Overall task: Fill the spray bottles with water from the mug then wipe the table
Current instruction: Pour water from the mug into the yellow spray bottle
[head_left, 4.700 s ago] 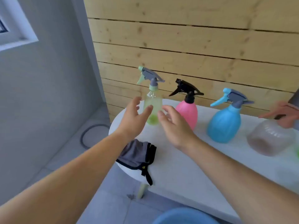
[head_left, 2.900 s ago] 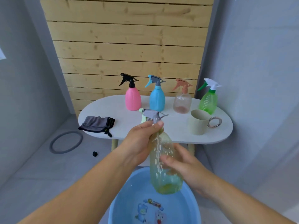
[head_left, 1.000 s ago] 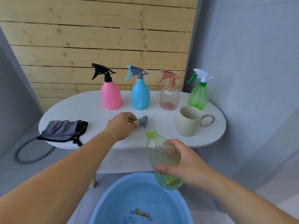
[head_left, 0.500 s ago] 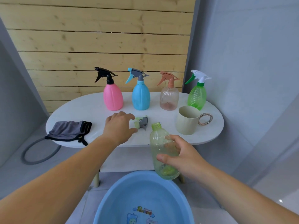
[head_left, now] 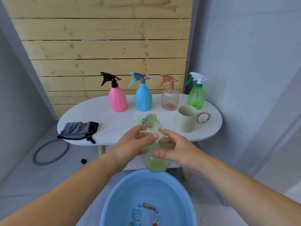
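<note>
1. Centrally, we hold an uncapped pale-green bottle [head_left: 155, 165] upright in front of the table's near edge and above the blue basin [head_left: 146, 193]; its threaded neck is open.
2. Our left hand [head_left: 130, 145] grips the bottle's upper body, with the fingers curled round it and the thumb lying across the front.
3. Our right hand [head_left: 177, 150] grips the same bottle from the other side. Its thumb presses the front lower down, and its fingers wrap behind.
4. On the white oval table [head_left: 114, 128] the detached spray head [head_left: 140, 120] lies just behind the bottle's neck, partly hidden by it.
5. Along the table's far edge stand four capped spray bottles, left to right: pink [head_left: 117, 100], blue [head_left: 143, 99], clear brownish [head_left: 170, 99] and green [head_left: 196, 97].
6. A beige mug [head_left: 186, 119] with a metal ring handle stands upright in front of the clear and green bottles. We cannot tell what it contains.
7. A crumpled grey cloth [head_left: 78, 129] rests at the table's left end, overhanging the edge.
8. A grey ring [head_left: 37, 160] and a small black piece [head_left: 83, 161] lie on the floor at left.
</note>
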The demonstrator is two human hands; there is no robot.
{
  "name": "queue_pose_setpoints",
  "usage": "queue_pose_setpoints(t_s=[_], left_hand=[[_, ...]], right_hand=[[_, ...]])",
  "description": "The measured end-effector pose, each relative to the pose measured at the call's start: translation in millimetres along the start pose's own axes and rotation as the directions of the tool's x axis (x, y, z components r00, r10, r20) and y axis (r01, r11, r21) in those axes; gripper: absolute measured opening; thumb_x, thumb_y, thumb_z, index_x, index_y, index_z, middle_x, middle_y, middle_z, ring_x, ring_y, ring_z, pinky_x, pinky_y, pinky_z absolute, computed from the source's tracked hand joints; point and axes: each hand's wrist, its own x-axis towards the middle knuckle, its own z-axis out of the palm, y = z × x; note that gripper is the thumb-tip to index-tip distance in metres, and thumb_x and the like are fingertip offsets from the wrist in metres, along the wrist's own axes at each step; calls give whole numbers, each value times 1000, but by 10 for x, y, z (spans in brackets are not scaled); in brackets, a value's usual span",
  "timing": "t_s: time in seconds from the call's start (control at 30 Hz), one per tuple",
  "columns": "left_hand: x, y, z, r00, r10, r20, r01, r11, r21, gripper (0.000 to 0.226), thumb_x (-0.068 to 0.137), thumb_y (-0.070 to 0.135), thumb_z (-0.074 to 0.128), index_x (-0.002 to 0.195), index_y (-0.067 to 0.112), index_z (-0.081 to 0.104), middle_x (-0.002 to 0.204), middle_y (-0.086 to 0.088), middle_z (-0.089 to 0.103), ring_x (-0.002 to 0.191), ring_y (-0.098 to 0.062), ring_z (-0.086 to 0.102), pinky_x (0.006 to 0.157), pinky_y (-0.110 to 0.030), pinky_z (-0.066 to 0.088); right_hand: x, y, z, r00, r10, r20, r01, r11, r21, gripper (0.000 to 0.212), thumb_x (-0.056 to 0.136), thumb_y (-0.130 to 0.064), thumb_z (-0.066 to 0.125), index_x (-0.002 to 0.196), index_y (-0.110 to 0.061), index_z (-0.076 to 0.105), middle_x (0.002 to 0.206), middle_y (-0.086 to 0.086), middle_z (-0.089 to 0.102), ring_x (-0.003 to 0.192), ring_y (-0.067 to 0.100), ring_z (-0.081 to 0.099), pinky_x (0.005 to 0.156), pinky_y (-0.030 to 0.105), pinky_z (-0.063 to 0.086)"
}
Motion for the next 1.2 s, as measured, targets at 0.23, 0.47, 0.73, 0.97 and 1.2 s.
queue_pose_setpoints(t_s=[0.23,0.47,0.73,0.97,1.2], left_hand=[[-83,-224,-37,997,-31,-68,34,999,43,48,82,33,84,125,23,66,115,-6,77,109,-20,73,96,-35,56],[20,-471,132,999,-43,25,39,989,143,41,85,25,85,122,22,67,117,-9,74,111,-23,72,101,-36,57],[87,-500,118,999,-44,-3,44,982,181,42,85,26,84,123,24,66,117,-8,74,109,-20,72,101,-36,57],[-149,-389,48,999,-23,-34,29,978,209,40,88,18,79,124,16,61,116,-13,74,109,-24,72,95,-28,59],[-535,-400,-167,993,-112,26,96,934,344,59,76,44,88,123,29,57,114,-8,75,110,-28,71,97,-45,56]], right_hand=[[366,-104,-719,750,14,-661,-62,997,-49,11,90,-26,59,96,-30,67,109,-4,65,98,19,64,90,41,54],[695,181,-1270,759,156,-633,-242,969,-52,48,98,-19,48,145,-21,43,120,-3,50,104,16,47,88,27,36],[775,429,-1388,777,70,-625,-304,912,-275,29,96,-22,56,122,-11,63,114,8,62,102,28,61,85,34,48],[283,109,-1223,892,221,-393,-213,975,64,12,98,-12,58,89,-7,63,88,18,60,81,24,61,84,40,57],[-244,41,-620,915,386,-116,-322,873,367,11,97,-10,58,95,0,62,71,18,59,75,25,66,80,47,60]])
